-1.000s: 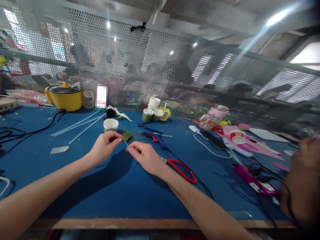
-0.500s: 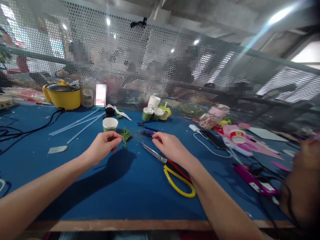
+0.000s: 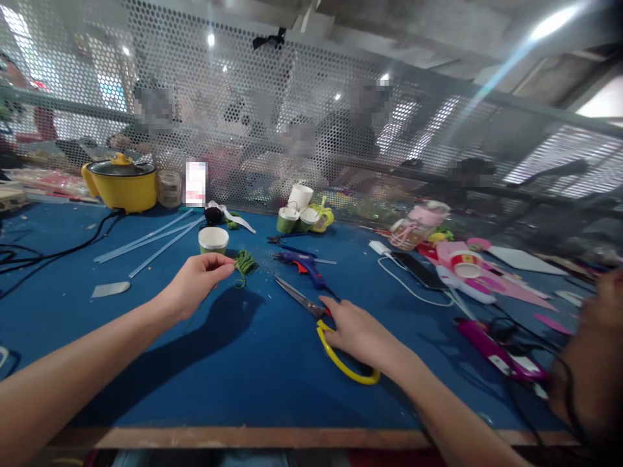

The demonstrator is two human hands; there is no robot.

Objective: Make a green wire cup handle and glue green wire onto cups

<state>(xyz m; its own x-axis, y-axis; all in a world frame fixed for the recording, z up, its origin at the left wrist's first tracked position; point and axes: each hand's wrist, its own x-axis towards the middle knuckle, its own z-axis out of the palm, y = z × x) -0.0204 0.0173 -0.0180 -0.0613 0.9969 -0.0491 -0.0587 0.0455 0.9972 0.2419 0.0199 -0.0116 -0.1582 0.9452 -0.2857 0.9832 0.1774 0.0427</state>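
My left hand point(image 3: 202, 282) pinches the end of a thin green yarn strand between thumb and fingertips. Beside those fingertips a small bundle of green yarn point(image 3: 246, 262) lies on the blue table. A white-rimmed cup with a green outside point(image 3: 213, 240) stands just behind this hand. My right hand point(image 3: 357, 327) is over the handles of the large scissors point(image 3: 341, 363), its thumb at the yellow loop and its fingers across the red part. The scissors lie on the table, blades toward the yarn. Beyond them is a blue glue gun point(image 3: 304, 264) with a red trigger.
Glue sticks point(image 3: 160, 237) and a yellow electric pot point(image 3: 121, 188) are at the left. Small cups point(image 3: 296, 217) and pliers point(image 3: 285, 245) stand or lie further back. At right are a phone point(image 3: 418, 271), a magenta power strip point(image 3: 501, 353) and another person's arm point(image 3: 588, 350).
My right hand has moved from beside the glue gun back toward me, onto the scissors' handles, uncovering the glue gun. The left hand stays nearly in place with the yarn.
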